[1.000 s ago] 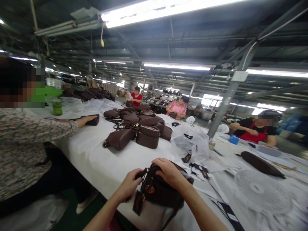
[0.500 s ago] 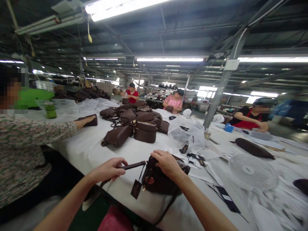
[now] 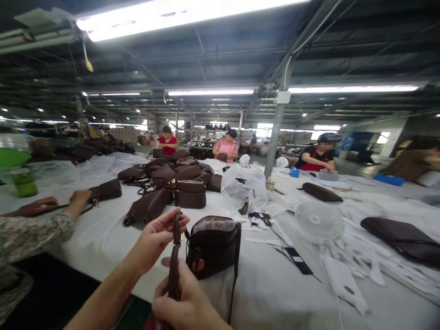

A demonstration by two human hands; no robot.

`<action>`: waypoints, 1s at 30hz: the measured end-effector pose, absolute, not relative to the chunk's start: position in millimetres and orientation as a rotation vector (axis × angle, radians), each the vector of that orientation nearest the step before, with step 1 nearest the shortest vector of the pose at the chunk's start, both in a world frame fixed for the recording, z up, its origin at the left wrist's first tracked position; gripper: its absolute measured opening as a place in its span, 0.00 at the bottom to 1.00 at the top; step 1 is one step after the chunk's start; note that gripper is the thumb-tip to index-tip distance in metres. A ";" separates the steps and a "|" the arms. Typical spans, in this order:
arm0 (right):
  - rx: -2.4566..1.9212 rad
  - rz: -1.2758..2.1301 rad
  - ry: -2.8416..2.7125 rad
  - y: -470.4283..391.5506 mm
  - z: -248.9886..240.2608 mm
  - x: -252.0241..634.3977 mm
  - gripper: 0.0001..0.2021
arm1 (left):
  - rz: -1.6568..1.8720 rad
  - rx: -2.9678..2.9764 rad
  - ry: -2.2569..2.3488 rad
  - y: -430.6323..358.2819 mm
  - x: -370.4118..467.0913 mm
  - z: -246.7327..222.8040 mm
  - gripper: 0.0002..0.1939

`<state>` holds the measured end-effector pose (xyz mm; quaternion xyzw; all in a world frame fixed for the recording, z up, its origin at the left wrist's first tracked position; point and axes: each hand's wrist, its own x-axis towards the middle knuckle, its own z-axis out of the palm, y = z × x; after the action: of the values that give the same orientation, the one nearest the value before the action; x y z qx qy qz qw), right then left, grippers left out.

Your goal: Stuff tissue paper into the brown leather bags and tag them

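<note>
A dark brown bag [image 3: 213, 245] stands upright on the white-covered table, its top open with whitish filling showing and a round reddish emblem on its side. Its strap [image 3: 176, 247] rises in front of me, with a metal buckle partway along. My left hand [image 3: 160, 236] pinches the strap's upper part between thumb and fingers. Lower down and nearer to me, my right hand [image 3: 184, 293] is closed round the same strap. Another length of strap hangs from the bag's right side over the table.
Brown bags [image 3: 190, 192] lie piled beyond my hands. A white fan [image 3: 319, 222], tags [image 3: 298, 260] and white strips are at the right. A person's hands at the left hold another bag [image 3: 106, 189]. A green bottle [image 3: 24, 182] stands there. Other people work farther back.
My right hand has left the bag's top and now holds the strap near my left hand. The bag's top now shows open. The view has turned right.
</note>
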<state>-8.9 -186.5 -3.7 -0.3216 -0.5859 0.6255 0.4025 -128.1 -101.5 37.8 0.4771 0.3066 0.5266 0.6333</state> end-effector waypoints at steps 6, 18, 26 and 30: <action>-1.379 0.154 -1.973 -182.3 73.4 110.2 0.13 | 1.292 1.728 0.985 -79.0 -112.7 25.1 0.12; -0.999 1.348 -1.478 -119.2 142.7 156.3 0.27 | 0.771 1.675 0.548 -89.2 -63.5 65.9 0.24; -1.160 1.545 -1.631 -102.9 100.6 156.2 0.27 | 1.394 0.882 0.495 -52.5 -65.8 71.9 0.11; -1.312 1.402 -2.023 -95.0 41.2 163.6 0.30 | 1.411 0.468 0.323 -26.0 -100.0 60.2 0.12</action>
<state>163.6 -95.0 41.2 -0.4632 -0.7141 0.4947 0.1753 -100.0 -26.0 60.2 0.2119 0.1462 0.6395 0.7244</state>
